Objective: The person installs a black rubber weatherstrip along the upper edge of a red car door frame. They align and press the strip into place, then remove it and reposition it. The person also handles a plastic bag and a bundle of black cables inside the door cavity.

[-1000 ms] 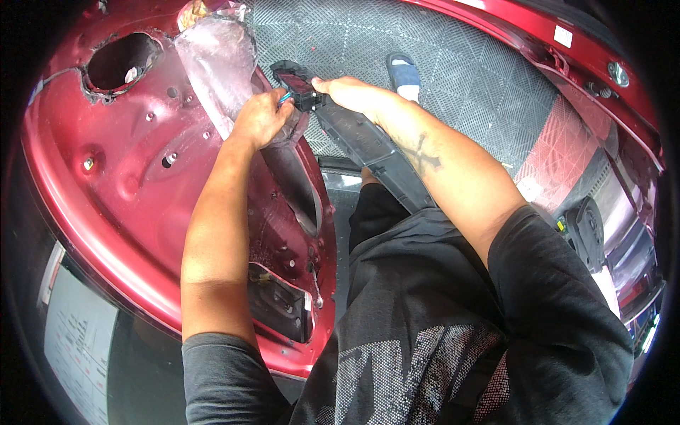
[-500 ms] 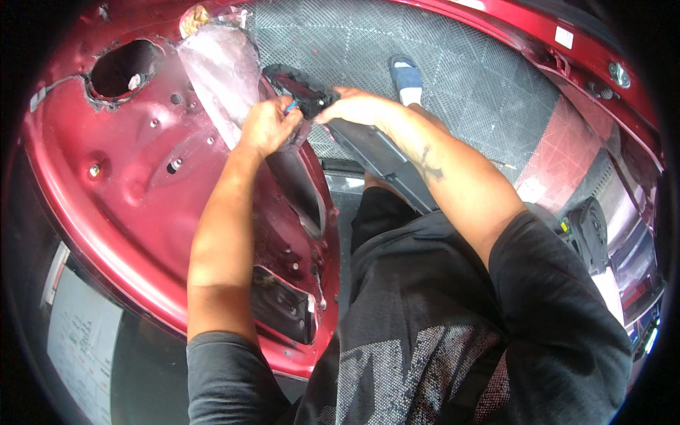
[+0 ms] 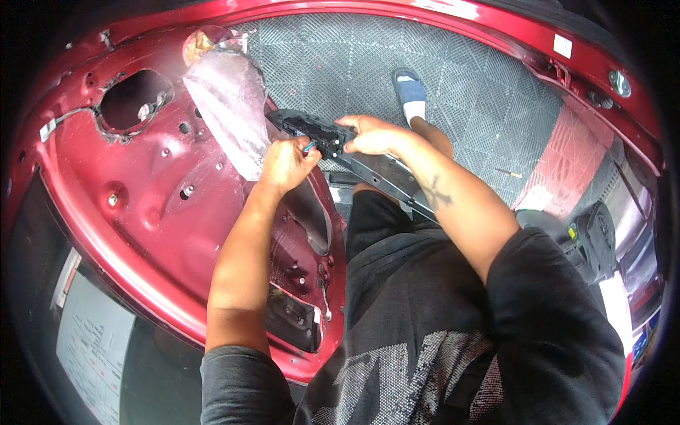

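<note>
Between my hands is a long black plastic trim piece (image 3: 382,172), its ribbed end with small pale fastener points facing up. My right hand (image 3: 373,135) grips its far right edge, thumb and fingers closed around it. My left hand (image 3: 285,166) is a closed fist at the ribbed end, with a small blue item (image 3: 308,146) showing at its fingers. Most of that item is hidden in the fist, so its kind is unclear. Just left of the hands, a stripped red car door panel (image 3: 163,212) stands with a crumpled clear plastic sheet (image 3: 225,106) hanging on it.
A large hole (image 3: 134,103) opens in the door's upper part. The grey tiled floor (image 3: 326,57) lies beyond, with a foot in a blue slide (image 3: 409,88) on it. At right are a red door sill (image 3: 531,49) and a black plastic part (image 3: 591,241). A written-on sheet (image 3: 92,354) shows lower left.
Both hands and the trim piece sit lower and a little farther right in view. The trim piece's ribbed end shows more plainly. The whole scene has shifted slightly with the head.
</note>
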### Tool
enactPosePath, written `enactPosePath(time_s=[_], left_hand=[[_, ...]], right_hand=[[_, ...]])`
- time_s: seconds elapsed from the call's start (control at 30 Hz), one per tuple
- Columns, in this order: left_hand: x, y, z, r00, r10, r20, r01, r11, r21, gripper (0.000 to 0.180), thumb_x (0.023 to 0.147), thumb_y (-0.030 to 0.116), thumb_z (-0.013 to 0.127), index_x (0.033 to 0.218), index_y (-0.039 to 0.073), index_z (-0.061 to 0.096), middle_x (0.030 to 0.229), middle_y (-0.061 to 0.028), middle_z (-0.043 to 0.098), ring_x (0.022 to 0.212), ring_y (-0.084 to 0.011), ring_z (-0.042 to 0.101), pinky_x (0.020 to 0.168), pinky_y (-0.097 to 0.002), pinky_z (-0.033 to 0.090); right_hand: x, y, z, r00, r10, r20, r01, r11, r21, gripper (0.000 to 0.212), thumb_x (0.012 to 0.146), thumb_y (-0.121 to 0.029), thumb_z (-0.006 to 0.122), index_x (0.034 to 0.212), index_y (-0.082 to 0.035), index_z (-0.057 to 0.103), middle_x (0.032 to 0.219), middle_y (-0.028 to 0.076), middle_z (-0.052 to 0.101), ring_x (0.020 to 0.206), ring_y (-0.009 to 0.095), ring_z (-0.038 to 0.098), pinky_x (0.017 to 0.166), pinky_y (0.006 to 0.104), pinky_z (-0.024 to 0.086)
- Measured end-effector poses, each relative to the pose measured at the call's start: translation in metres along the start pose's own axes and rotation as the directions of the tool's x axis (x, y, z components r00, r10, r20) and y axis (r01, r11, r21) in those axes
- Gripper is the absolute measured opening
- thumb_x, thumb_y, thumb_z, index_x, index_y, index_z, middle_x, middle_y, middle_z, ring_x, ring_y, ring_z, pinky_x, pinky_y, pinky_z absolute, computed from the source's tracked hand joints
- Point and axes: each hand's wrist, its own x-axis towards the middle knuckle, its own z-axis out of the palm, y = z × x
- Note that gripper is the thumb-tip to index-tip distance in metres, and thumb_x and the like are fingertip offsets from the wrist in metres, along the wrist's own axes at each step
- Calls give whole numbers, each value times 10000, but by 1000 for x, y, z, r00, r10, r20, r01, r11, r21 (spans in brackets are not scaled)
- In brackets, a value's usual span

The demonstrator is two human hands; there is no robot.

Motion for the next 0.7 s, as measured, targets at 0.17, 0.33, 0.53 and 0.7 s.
enactPosePath(time_s=[0.17, 0.33, 0.53, 0.7], left_hand=[[10, -7, 0, 1000, 9, 3, -9, 998, -55, 279, 897, 263, 751, 847, -8, 704, 745, -288, 664, 692, -456, 722, 679, -535, 559], [17, -10, -1, 996, 85, 0, -85, 996, -13, 280, 888, 289, 745, 941, 17, 784, 814, -313, 713, 804, -487, 753, 751, -558, 607], [20, 0, -10, 982, 53, 179, -69, 994, 80, 335, 910, 342, 709, 985, 34, 819, 975, -275, 786, 962, -461, 776, 918, -560, 623], [-4, 25, -29, 995, 39, 90, -36, 999, -29, 358, 935, 355, 743, 928, -1, 780, 899, -314, 746, 890, -509, 747, 803, -554, 602]], right_hand=[[-67, -109, 50, 975, -68, -212, -142, 547, -825, 1171, 858, -448, 906, 1781, -100, 276, 1645, 260, 528, 1497, 400, 556, 1240, 562, 447], [-4, -99, 62, 962, -34, -272, -180, 667, -723, 853, 945, -399, 774, 1666, -72, 457, 1439, 234, 710, 1276, 354, 731, 1047, 496, 599], [-3, -85, 59, 978, -48, -202, -131, 613, -779, 688, 916, -289, 754, 1531, -61, 549, 1256, 179, 807, 1196, 351, 778, 1000, 467, 618], [-26, -87, 51, 915, 225, -335, -404, 527, -748, 783, 891, -274, 835, 1579, -66, 525, 1345, 130, 796, 1263, 337, 762, 992, 490, 629]])
